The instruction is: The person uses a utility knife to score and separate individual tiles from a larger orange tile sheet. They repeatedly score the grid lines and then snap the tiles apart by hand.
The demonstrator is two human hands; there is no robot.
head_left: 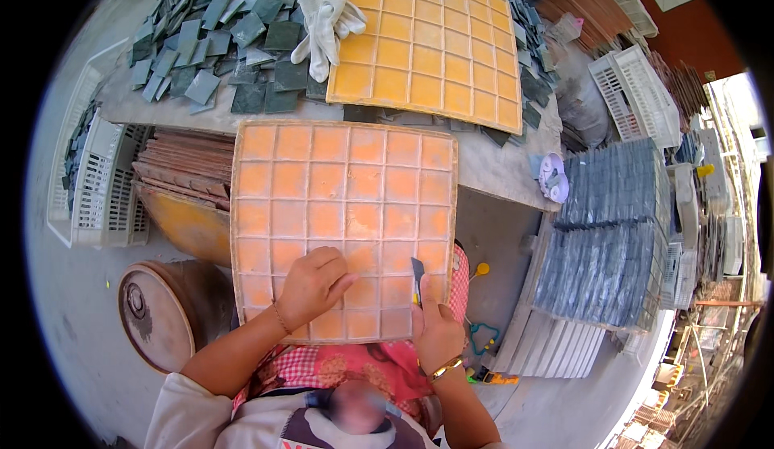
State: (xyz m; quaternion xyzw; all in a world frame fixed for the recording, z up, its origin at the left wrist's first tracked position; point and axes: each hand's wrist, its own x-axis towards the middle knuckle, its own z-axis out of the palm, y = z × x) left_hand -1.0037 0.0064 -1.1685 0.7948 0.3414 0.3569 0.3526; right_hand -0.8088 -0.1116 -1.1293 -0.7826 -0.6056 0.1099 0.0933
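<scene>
An orange board [322, 183] with a raised square grid lies across my lap, its far edge close to the table. My left hand [315, 286] rests on its near part, fingers curled in; whatever may be under them is hidden. In my right hand [439, 332] is a small scraper [417, 272] with a dark flat blade. The index finger stretches along it, and the blade points away from me over the board's near right squares. Most of the handle is covered by the hand.
On the table [504, 163] lie a second, yellow grid board [427, 46], white gloves [324, 26] and many dark stone tiles [218, 6]. A brown drum [157, 316] and a white crate [105, 183] stand left. Stacked grey tiles [601, 272] are at right.
</scene>
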